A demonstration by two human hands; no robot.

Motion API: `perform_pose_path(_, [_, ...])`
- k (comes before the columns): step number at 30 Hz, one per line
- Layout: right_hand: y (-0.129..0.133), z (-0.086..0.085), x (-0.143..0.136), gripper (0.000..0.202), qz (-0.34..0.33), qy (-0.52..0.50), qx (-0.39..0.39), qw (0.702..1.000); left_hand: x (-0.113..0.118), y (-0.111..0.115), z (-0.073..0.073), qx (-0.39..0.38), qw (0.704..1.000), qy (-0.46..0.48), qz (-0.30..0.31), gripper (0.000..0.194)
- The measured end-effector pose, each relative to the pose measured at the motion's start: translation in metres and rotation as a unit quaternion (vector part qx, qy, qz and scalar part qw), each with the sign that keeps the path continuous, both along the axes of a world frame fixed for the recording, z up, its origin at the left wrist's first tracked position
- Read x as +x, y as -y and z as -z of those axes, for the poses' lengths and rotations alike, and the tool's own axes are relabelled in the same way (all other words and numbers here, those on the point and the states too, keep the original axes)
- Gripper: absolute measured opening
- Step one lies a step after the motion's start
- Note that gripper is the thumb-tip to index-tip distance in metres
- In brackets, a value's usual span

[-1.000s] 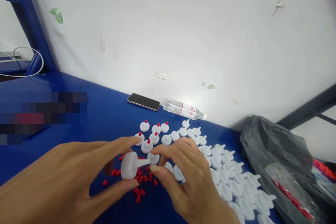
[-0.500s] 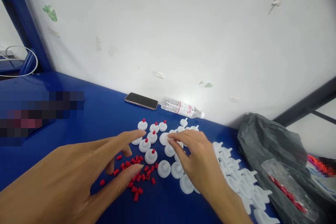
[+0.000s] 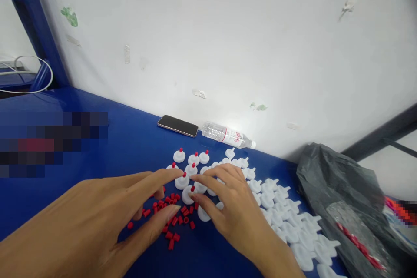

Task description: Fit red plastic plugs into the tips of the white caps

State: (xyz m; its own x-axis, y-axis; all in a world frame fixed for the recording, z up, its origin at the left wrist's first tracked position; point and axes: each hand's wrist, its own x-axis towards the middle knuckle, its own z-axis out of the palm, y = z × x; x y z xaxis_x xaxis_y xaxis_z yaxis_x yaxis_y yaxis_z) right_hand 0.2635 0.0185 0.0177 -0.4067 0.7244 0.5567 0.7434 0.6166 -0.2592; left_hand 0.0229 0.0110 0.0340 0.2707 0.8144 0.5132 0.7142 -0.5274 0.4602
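My left hand (image 3: 107, 213) hovers over a scatter of small red caps (image 3: 174, 221) on the blue table (image 3: 130, 139), fingers spread and holding nothing. My right hand (image 3: 228, 208) rests among white plastic nozzle pieces (image 3: 283, 221), its thumb and forefinger around a white piece with a red tip (image 3: 189, 192); whether it grips that piece I cannot tell. Several white pieces with red caps fitted (image 3: 192, 158) stand just beyond both hands.
A dark phone (image 3: 177, 125) and a lying water bottle (image 3: 228, 135) sit against the white wall. A grey plastic bag (image 3: 345, 200) holding red parts lies at the right. A blue frame post (image 3: 35, 26) and white cable (image 3: 26, 74) are at far left.
One second ago both hands held a white piece between them. It was set down, my right hand reached out over the white pieces, then drew back toward the red-tipped piece.
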Motion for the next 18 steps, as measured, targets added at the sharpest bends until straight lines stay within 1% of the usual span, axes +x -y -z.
perform_pose_path(3, [0.000,-0.003,-0.002,0.012,-0.021,0.020,-0.001,1.000,-0.006,-0.004,0.002,0.008,1.000,-0.005,0.010,0.049])
perform_pose_path(5, [0.002,-0.010,-0.001,0.010,-0.026,-0.008,0.010,1.000,-0.017,-0.007,0.006,0.022,0.999,-0.028,0.023,0.048])
perform_pose_path(7, [0.007,-0.022,-0.001,0.011,-0.028,-0.073,0.016,0.997,-0.029,-0.007,0.013,0.039,0.996,-0.071,0.033,0.049])
perform_pose_path(8, [0.010,-0.028,-0.003,0.012,-0.034,-0.115,0.006,0.993,-0.034,-0.007,0.016,0.043,0.994,-0.095,0.034,0.052])
perform_pose_path(10, [0.017,-0.038,-0.008,0.013,-0.059,-0.199,-0.034,0.978,-0.039,-0.004,0.021,0.046,0.990,-0.130,0.033,0.062])
perform_pose_path(11, [0.020,-0.041,-0.011,0.012,-0.078,-0.232,-0.055,0.968,-0.040,-0.003,0.022,0.047,0.989,-0.134,0.034,0.062])
perform_pose_path(13, [0.025,-0.041,-0.018,0.010,-0.106,-0.271,-0.078,0.954,-0.038,-0.002,0.021,0.058,0.991,-0.107,0.048,0.046])
perform_pose_path(14, [0.026,-0.040,-0.020,0.009,-0.110,-0.275,-0.075,0.952,-0.036,-0.002,0.019,0.067,0.992,-0.089,0.053,0.037])
perform_pose_path(16, [0.025,-0.036,-0.022,0.009,-0.107,-0.262,-0.049,0.958,-0.033,-0.004,0.012,0.098,0.991,-0.074,0.059,0.028])
perform_pose_path(18, [0.023,-0.033,-0.022,0.010,-0.104,-0.232,-0.007,0.967,-0.031,-0.008,0.006,0.134,0.984,-0.096,0.070,0.025])
